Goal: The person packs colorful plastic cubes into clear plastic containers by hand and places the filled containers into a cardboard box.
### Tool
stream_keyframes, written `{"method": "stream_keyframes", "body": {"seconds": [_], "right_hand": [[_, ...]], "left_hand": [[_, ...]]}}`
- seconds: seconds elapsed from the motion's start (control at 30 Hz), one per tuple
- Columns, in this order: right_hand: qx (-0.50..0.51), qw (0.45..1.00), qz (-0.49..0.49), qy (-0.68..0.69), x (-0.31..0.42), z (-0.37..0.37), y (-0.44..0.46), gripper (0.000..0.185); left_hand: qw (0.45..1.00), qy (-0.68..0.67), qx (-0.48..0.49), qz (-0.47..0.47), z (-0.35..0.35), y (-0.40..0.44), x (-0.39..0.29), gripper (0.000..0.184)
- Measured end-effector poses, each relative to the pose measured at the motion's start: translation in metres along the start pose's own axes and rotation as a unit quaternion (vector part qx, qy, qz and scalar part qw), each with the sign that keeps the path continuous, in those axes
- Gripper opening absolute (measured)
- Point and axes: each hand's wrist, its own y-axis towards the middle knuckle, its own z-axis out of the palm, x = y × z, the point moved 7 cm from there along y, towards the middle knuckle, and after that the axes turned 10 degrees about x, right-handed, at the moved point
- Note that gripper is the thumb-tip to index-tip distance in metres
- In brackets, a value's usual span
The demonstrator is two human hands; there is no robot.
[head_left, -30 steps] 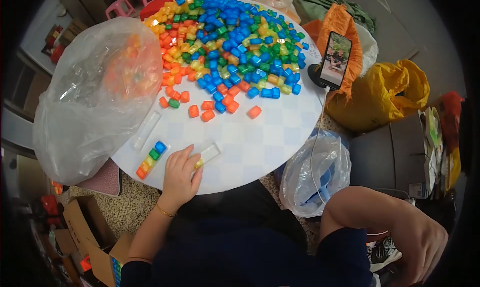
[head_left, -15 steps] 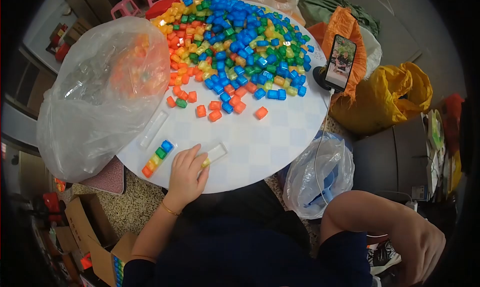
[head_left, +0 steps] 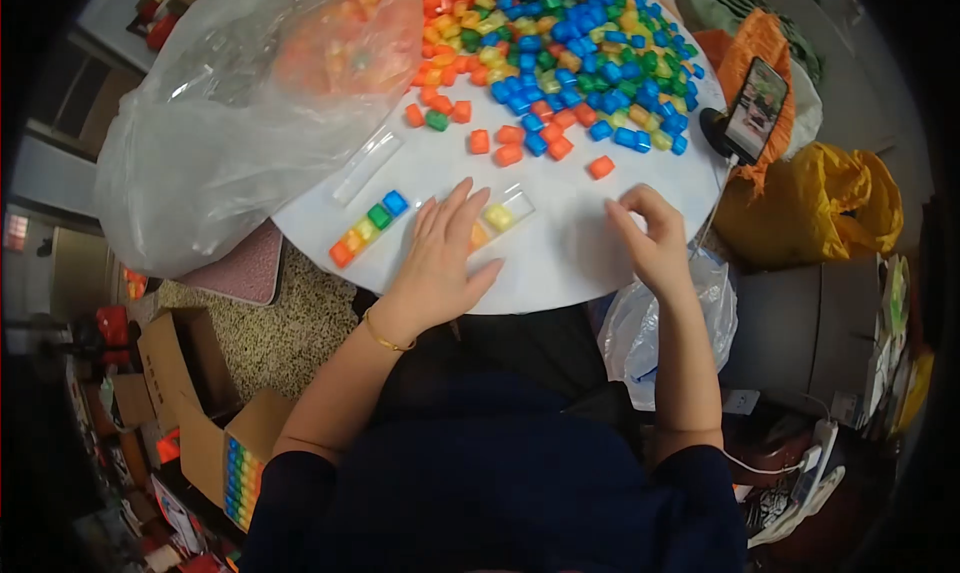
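Observation:
My left hand (head_left: 445, 248) lies over the near part of a clear tray (head_left: 515, 202), fingers spread. A yellow cube (head_left: 498, 216) and an orange cube (head_left: 478, 237) show in that tray; its near end is hidden by the hand. Left of it, a filled tray holds a row of blue (head_left: 396, 203), green, yellow, orange and red cubes. An unfilled clear tray (head_left: 367, 169) lies behind. Above the table's right side is my right hand (head_left: 652, 235), thumb and index finger curled with a gap between them and nothing visible held.
Many loose coloured cubes (head_left: 560, 48) cover the back of the white table (head_left: 560, 263). A large plastic bag (head_left: 230, 143) stands left, a phone (head_left: 757, 110) on a stand right. Yellow (head_left: 810, 203) and clear bags (head_left: 690, 323) are at the right, cardboard boxes (head_left: 205, 448) at lower left.
My right hand has come up from the lower right to over the table. The view has shifted, and the left hand has moved back slightly, showing more of the tray's cubes.

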Motion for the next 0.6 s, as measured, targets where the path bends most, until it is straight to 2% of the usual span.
{"method": "stream_keyframes", "body": {"seconds": [0.03,0.1,0.13,0.23,0.27,0.33,0.37,0.4,0.47,0.5,0.6], "right_hand": [[0.006,1.0,-0.003,0.003,-0.009,0.001,-0.002,0.014],[-0.11,0.992,0.034,-0.059,-0.026,-0.013,-0.014,0.014],[-0.107,0.992,0.035,-0.057,-0.03,-0.005,-0.013,0.014],[-0.092,0.983,0.016,-0.156,-0.018,0.015,0.002,0.035],[-0.093,0.983,0.016,-0.158,-0.019,0.017,0.007,0.035],[-0.149,0.953,-0.016,-0.264,-0.016,0.016,0.015,0.036],[-0.101,0.965,0.035,-0.239,-0.027,0.022,0.02,0.033],[-0.103,0.964,0.036,-0.241,-0.029,0.025,0.02,0.033],[-0.022,0.965,-0.049,-0.255,-0.014,0.047,0.028,0.03],[-0.006,0.975,-0.061,-0.214,-0.008,0.053,0.03,0.023],[-0.006,0.984,-0.054,-0.169,-0.016,0.041,0.053,0.021]], "left_hand": [[1.0,-0.018,-0.024,0.007,-0.011,-0.005,0.002,0.062],[0.998,-0.036,-0.045,0.012,-0.021,-0.009,0.003,0.067],[0.999,-0.021,-0.023,0.004,-0.018,-0.006,0.0,0.062],[0.999,0.034,0.014,0.007,0.008,0.005,-0.007,0.052],[0.997,0.074,0.034,0.013,0.018,0.006,-0.008,0.047],[0.998,0.055,0.021,0.004,0.021,0.006,-0.002,0.041],[0.999,0.037,0.011,-0.007,0.021,0.007,0.001,0.035],[0.999,0.036,0.011,-0.003,0.022,0.007,0.0,0.035],[0.999,0.039,-0.013,0.01,0.021,0.004,-0.003,0.03],[0.999,0.04,-0.014,0.011,0.022,0.002,-0.004,0.03],[0.999,0.036,-0.022,0.017,0.02,0.0,-0.003,0.03]]}}
